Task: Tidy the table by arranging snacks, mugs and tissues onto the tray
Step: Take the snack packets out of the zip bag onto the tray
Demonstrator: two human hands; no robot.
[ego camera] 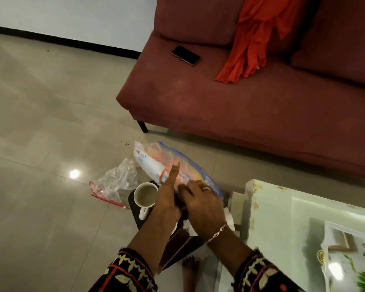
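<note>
The mug [146, 196] stands on the tray [132, 200], left of the bench [282, 228] corner. Both hands meet over the tray, the left hand [169, 199] beside the mug and the right hand [202, 205] nearer the bench. The snack bag [154, 163] lies beyond them, toward the sofa [219, 106]. A crumpled plastic bag [116, 182] lies left of the mug. The tissues [230, 218] sit between the right hand and the bench. On the sofa seat behind lies a phone [186, 55], with a draped cloth [253, 39] to its right.

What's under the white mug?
A dark tray shows beneath the white mug. The left hand, right hand and snack bag hide the tray's rest.
</note>
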